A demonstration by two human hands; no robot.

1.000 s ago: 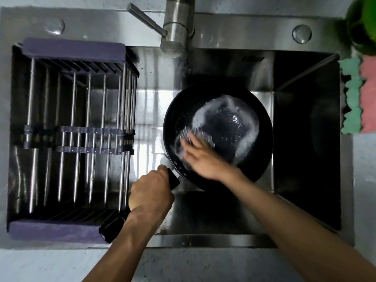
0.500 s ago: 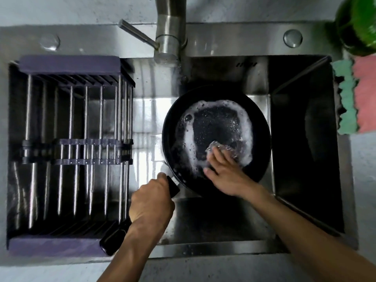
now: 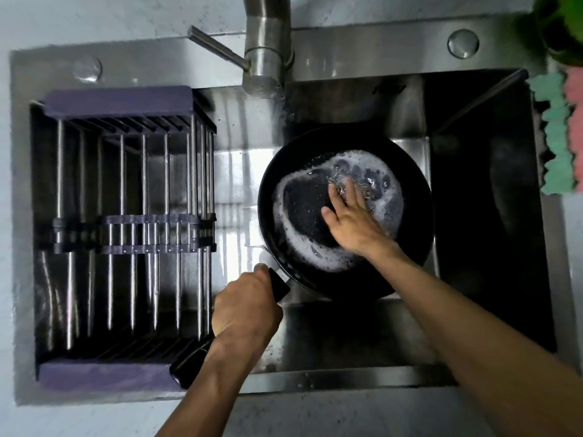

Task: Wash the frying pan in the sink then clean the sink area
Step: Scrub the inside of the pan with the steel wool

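A black frying pan [image 3: 274,190] sits in the steel sink [image 3: 331,339], its inside ringed with white foam. My left hand [image 3: 244,307] grips the pan's black handle [image 3: 192,364], which points toward the near left. My right hand [image 3: 353,216] lies inside the pan with straight fingers and presses a steel wool scourer [image 3: 339,181] against the far part of the pan's floor. Most of the scourer is hidden under my fingers.
A purple and steel drying rack [image 3: 126,228] fills the sink's left half. The tap [image 3: 265,52] stands at the back over the sink. Green and pink cloths [image 3: 558,134] lie on the right rim beside a green bottle [image 3: 564,23].
My right hand has swept the scourer from the pan's near left across to its far right. The foam has spread round the pan. My left hand keeps its hold on the handle.
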